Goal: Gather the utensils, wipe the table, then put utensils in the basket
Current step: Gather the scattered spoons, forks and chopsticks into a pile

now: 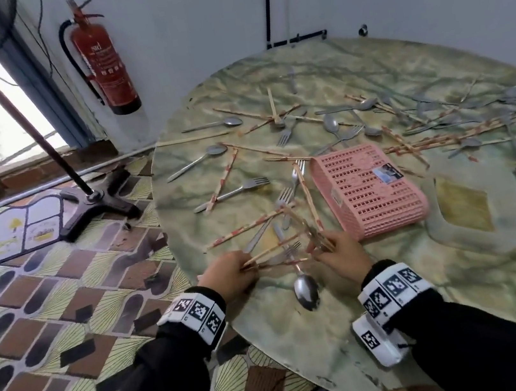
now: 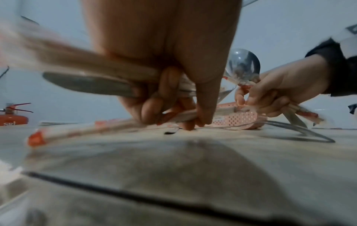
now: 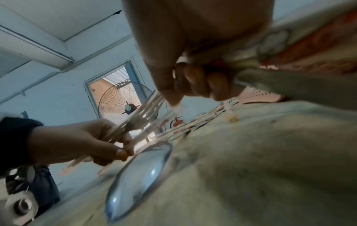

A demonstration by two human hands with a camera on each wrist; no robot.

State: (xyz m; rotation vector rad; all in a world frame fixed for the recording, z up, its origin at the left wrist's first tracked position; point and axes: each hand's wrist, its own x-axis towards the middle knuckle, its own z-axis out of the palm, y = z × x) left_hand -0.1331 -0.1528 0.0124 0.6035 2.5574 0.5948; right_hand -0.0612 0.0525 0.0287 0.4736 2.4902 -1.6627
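Metal forks, spoons and red-patterned wooden chopsticks (image 1: 423, 144) lie scattered over the round green table (image 1: 398, 291). A pink plastic basket (image 1: 369, 188) lies upside down near the middle. My left hand (image 1: 233, 274) grips a bundle of chopsticks and cutlery (image 2: 92, 85) at the near left edge. My right hand (image 1: 339, 253) grips another bundle of chopsticks (image 1: 307, 218) beside the basket's near corner. A spoon (image 1: 306, 290) lies between my wrists, its bowl large in the right wrist view (image 3: 139, 180).
A red fire extinguisher (image 1: 102, 58) hangs on the wall at the left. A fan stand (image 1: 93, 199) rests on the patterned floor beside the table. White walls close in behind the table. A yellow patch (image 1: 464, 204) marks the tablecloth right of the basket.
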